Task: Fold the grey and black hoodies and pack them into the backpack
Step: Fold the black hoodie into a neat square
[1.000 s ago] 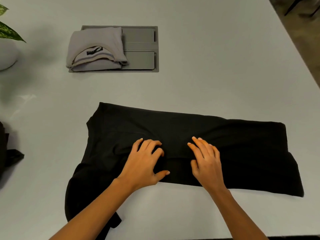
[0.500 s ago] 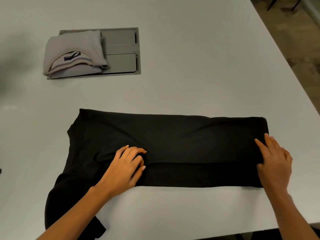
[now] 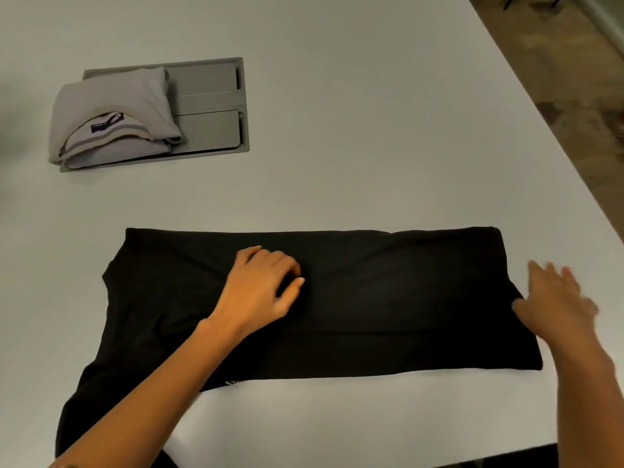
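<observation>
Moved: right grip [image 3: 557, 298] has shifted outward since half a second ago. Its fingers then lay on the right end of the black hoodie [image 3: 388, 298]; now it sits at that end's edge, motion-blurred. Left grip [image 3: 260, 288] keeps about the same spot mid-garment.
Right grip state: fingers straight and spread apart, clasping nothing; the blur hides whether it touches the cloth.
Left grip state: fingers bent, tips down on the fabric, thumb out; pressing or pinching a tuck, cannot tell.
Black hoodie: centre of frame, flat on the surface [image 3: 337, 130], folded into a long band; one end trails off at lower left.
Grey hoodie [image 3: 111, 113]: upper left of frame, already folded, lying on a recessed panel [image 3: 209, 106].
Backpack: not in view.
Reading: smoothing looks finished. Likely next, the right end is lifted and folded over toward the left. Packing not begun.
</observation>
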A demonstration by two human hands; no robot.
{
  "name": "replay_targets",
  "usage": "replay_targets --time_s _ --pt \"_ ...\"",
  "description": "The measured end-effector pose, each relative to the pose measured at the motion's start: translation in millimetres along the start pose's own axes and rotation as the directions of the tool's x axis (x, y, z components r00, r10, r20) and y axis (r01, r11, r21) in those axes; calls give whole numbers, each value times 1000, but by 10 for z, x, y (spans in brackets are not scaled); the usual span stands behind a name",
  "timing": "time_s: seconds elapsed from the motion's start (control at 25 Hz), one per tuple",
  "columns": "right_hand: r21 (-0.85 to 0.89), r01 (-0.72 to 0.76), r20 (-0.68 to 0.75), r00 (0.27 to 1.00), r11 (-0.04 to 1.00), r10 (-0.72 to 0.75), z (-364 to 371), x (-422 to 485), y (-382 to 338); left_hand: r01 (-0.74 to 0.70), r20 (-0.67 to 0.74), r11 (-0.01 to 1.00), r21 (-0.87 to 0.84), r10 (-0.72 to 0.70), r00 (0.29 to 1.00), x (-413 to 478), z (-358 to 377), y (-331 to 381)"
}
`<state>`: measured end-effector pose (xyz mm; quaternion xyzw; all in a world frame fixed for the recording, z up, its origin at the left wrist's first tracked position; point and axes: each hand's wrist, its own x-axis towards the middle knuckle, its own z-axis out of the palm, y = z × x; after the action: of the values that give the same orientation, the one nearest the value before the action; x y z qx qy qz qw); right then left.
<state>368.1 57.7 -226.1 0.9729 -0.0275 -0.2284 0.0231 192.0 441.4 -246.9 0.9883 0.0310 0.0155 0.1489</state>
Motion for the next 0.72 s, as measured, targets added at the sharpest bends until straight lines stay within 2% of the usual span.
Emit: replay_targets --time_s 0.08,0.16,0.28,0.4,0.48,0.52,0.6,0.72 --pt "118 293 -125 952 949 -279 -4 21 -306 -171 64 984 49 168 984 88 204 261" --pt "231 556 -243 828 799 -506 110 -93 -596 -288 150 953 91 273 950 78 420 488" --pt "299 722 -371 690 623 -622 480 -478 -841 -305 117 948 85 295 948 31 570 588" --pt "188 807 -278 590 559 -758 923 -827 -964 -288 36 957 -21 289 957 11 556 586" --pt "122 810 -316 580 574 -751 1120 -828 -913 -244 -16 962 -124 244 970 1 523 599" --pt "108 787 -358 601 608 -715 1139 -750 -847 -230 -35 959 -165 227 973 -7 501 601" --pt "93 690 -424 680 718 -599 1081 -513 -622 -232 -40 947 -223 229 973 -26 460 583" --pt "141 451 -485 807 881 -336 762 -219 -140 -259 7 932 -253 269 963 -57 477 551"
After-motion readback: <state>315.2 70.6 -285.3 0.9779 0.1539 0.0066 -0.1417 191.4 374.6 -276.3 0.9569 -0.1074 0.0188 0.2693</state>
